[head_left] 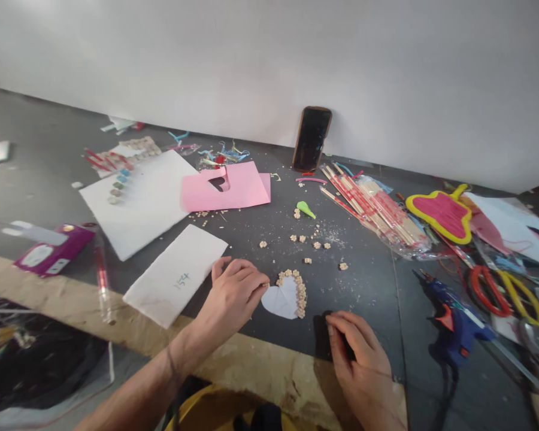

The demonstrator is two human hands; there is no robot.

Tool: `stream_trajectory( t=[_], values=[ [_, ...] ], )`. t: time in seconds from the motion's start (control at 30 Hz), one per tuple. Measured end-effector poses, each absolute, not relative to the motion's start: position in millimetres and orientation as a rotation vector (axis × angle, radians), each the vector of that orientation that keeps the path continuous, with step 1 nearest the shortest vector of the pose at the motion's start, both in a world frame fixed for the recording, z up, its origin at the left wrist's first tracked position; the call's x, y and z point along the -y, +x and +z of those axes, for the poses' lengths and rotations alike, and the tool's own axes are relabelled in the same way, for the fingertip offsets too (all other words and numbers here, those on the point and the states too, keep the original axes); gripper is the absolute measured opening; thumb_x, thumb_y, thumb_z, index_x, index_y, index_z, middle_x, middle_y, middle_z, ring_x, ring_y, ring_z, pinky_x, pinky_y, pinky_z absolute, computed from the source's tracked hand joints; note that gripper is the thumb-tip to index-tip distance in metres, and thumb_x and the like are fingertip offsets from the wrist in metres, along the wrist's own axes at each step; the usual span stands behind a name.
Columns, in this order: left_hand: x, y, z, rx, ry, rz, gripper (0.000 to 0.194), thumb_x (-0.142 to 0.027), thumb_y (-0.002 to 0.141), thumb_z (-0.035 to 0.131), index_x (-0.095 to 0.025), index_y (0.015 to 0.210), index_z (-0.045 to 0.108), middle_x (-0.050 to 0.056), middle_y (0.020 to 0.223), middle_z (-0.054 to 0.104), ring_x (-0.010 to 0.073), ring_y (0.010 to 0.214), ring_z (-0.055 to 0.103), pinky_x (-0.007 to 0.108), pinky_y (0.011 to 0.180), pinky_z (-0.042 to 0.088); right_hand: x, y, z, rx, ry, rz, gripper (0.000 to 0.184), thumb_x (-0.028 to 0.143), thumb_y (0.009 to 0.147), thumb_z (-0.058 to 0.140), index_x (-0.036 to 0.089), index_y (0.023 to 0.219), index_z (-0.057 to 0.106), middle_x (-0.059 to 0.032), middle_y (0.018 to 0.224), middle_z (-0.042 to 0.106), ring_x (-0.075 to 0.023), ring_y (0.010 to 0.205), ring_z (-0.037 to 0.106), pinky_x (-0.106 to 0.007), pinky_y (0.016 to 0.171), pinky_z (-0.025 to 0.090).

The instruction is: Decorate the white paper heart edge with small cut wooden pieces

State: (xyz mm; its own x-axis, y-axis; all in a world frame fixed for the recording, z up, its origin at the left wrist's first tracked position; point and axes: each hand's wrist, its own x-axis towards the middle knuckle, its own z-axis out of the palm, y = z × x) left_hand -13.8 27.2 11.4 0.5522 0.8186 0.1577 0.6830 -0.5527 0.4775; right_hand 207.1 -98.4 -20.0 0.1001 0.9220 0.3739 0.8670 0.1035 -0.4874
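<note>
Several loose beads point(317, 245), one glue gun point(453, 320).

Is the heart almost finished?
Done: small beige crumbly pieces line the top and right edges of the white paper heart. In hand: the left hand is right beside the heart's left side. Left: the lower-left edge looks bare, and loose beige pieces lie nearby.

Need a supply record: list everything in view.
phone: one, black, leaning against the wall
pink paper: one, pink, back centre
white board: one, white, back left
white card: one, white, left of the hands
paper heart: one, white, tan-edged, between the hands
wooden sticks: many, tan and red, right of centre
glue gun: one, blue, lower right
scissors: one pair, red and yellow, far right
left hand: one, beside the heart
right hand: one, right of the heart
</note>
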Motion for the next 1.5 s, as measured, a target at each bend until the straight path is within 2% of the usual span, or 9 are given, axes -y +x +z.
stream_trajectory(
  t=[0.13, 0.27, 0.7, 0.93, 1.23, 1.5],
  values=[
    [-24.6, -10.8, 12.0, -1.222, 2.431, 0.551, 0.017, -0.017, 0.089, 0.047, -0.024, 0.082, 0.061, -0.003, 0.081, 0.069, 0.0180, 0.092, 0.055, 0.043, 0.093, 0.025, 98.1, 207.4, -19.7, 1.770, -1.744, 0.107, 0.017, 0.018, 0.084, 0.050, 0.020, 0.096, 0.063, -0.0071, 0.095, 0.063, -0.0162, 0.086, 0.062, -0.029, 0.078, 0.053],
    [-21.1, -5.3, 9.4, -1.232, 2.459, 0.558, 0.012, -0.017, 0.087, 0.049, -0.023, 0.084, 0.059, -0.002, 0.080, 0.068, 0.0192, 0.091, 0.055, 0.047, 0.097, 0.020, 97.1, 207.7, -19.6, 1.783, -1.740, 0.095, 0.017, 0.018, 0.085, 0.050, 0.020, 0.096, 0.063, -0.0072, 0.094, 0.063, -0.0163, 0.085, 0.062, -0.029, 0.076, 0.053],
    [-19.0, -0.4, 3.0, -1.228, 2.493, 0.555, 0.013, -0.016, 0.088, 0.047, -0.023, 0.086, 0.058, -0.001, 0.081, 0.068, 0.0192, 0.092, 0.056, 0.049, 0.100, 0.017, 98.9, 207.5, -21.3, 1.785, -1.747, 0.116, 0.018, 0.017, 0.085, 0.050, 0.020, 0.098, 0.062, -0.0069, 0.095, 0.063, -0.0162, 0.087, 0.061, -0.029, 0.078, 0.052],
    [-19.0, -0.7, 5.8, -1.244, 2.471, 0.554, 0.005, -0.021, 0.086, 0.055, -0.023, 0.084, 0.058, -0.003, 0.079, 0.067, 0.0192, 0.092, 0.056, 0.048, 0.100, 0.017, 98.0, 207.4, -20.6, 1.773, -1.747, 0.125, 0.018, 0.018, 0.084, 0.051, 0.020, 0.097, 0.063, -0.0066, 0.095, 0.063, -0.0158, 0.086, 0.062, -0.029, 0.078, 0.052],
    [-18.7, -5.2, 11.2, -1.286, 2.477, 0.551, 0.010, -0.022, 0.085, 0.056, -0.023, 0.078, 0.063, 0.001, 0.092, 0.063, 0.0216, 0.098, 0.052, 0.047, 0.095, 0.024, 97.7, 207.0, -18.8, 1.775, -1.747, 0.106, 0.017, 0.019, 0.084, 0.050, 0.020, 0.095, 0.063, -0.0068, 0.093, 0.064, -0.0160, 0.084, 0.062, -0.029, 0.076, 0.053],
    [-18.7, -2.2, 9.8, -1.305, 2.492, 0.547, 0.014, -0.022, 0.086, 0.054, -0.022, 0.076, 0.064, 0.003, 0.094, 0.062, 0.0218, 0.098, 0.051, 0.049, 0.096, 0.024, 97.9, 207.6, -20.4, 1.777, -1.751, 0.106, 0.018, 0.018, 0.084, 0.050, 0.020, 0.096, 0.063, -0.0070, 0.094, 0.064, -0.0158, 0.086, 0.062, -0.029, 0.077, 0.053]
  ],
)
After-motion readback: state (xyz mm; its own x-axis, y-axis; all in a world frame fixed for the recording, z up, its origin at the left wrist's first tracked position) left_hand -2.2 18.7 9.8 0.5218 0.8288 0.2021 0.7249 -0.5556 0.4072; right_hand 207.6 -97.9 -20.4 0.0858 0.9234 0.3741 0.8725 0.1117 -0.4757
